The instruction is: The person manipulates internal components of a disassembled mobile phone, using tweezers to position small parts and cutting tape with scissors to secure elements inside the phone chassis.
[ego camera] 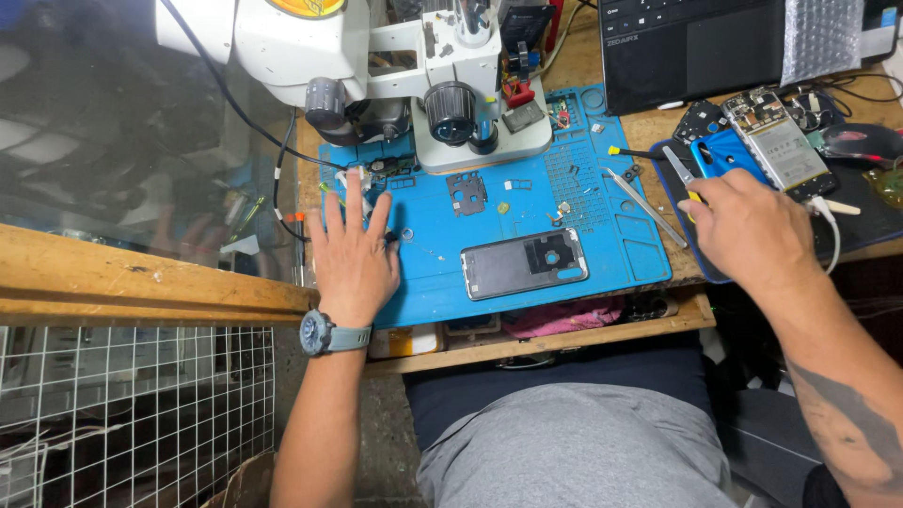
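Note:
My left hand lies flat, fingers spread, on the left part of a blue work mat, next to a small circuit board under a white microscope. A phone frame, back side up, lies on the mat near its front edge. My right hand rests at the right on a dark pad, its fingers closed around a yellow-handled tool beside a blue phone cover. An opened phone lies just behind it.
Metal tweezers and a yellow-tipped tool lie on the mat's right side, with small parts scattered about. A laptop stands at the back right. A glass pane and wooden rail border the left. A pink cloth fills a shelf below.

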